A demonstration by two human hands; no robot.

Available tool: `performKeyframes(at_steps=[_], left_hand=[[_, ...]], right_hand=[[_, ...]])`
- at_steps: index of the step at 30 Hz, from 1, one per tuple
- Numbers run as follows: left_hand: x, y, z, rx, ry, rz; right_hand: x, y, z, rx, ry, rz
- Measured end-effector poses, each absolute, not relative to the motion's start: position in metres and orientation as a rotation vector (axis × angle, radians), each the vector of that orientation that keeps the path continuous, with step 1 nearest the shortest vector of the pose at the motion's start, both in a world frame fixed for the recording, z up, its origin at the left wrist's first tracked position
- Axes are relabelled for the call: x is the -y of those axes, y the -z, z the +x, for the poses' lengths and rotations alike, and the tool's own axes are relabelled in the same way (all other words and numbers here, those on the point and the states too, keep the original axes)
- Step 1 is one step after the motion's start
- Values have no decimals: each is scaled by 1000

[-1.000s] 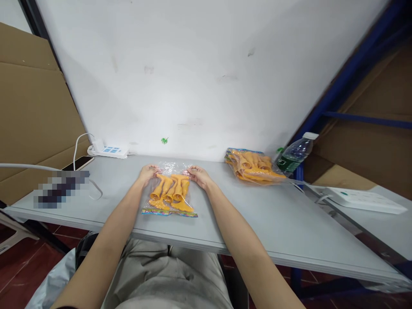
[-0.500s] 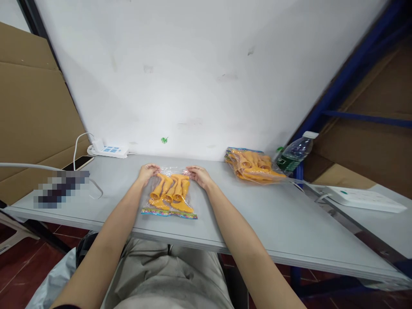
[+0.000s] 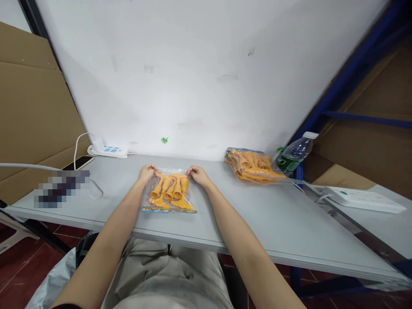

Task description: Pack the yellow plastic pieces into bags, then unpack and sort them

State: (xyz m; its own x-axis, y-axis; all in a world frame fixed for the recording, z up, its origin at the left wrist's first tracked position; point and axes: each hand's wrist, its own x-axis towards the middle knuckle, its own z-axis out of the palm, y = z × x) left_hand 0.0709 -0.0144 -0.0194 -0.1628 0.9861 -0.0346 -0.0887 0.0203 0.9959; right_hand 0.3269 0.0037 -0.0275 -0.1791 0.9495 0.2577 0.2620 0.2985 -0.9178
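A clear plastic bag of orange toys [image 3: 170, 193] lies flat on the grey table [image 3: 244, 219] in front of me. My left hand [image 3: 147, 172] pinches the bag's far left corner. My right hand [image 3: 197, 175] pinches its far right corner. Both hands are closed on the bag's top edge, which looks pulled taut between them. The bag's coloured bottom strip points toward me.
A stack of similar orange-toy bags [image 3: 252, 165] rests at the back right, beside a lying water bottle [image 3: 294, 153]. A white power strip [image 3: 107, 150], a phone [image 3: 79, 162] and cables sit at the back left. Another power strip [image 3: 362, 198] lies on the right. Cardboard stands at both sides.
Both hands have drawn slightly apart and back, tightening the bag's top edge; the bag shifted a little away from me.
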Motion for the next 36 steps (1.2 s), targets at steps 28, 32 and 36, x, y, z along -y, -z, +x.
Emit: performKeyframes(at_steps=[28, 32, 36], left_hand=[[22, 13, 84, -1200, -1404, 1236], [26, 8, 90, -1118, -1434, 1269], [30, 4, 96, -1093, -1477, 1291]], right_hand=[[-15, -19, 321, 1822, -1210, -1173], [-23, -33, 312, 1949, -1495, -1165], [-24, -30, 303, 1969, -1846, -1065]])
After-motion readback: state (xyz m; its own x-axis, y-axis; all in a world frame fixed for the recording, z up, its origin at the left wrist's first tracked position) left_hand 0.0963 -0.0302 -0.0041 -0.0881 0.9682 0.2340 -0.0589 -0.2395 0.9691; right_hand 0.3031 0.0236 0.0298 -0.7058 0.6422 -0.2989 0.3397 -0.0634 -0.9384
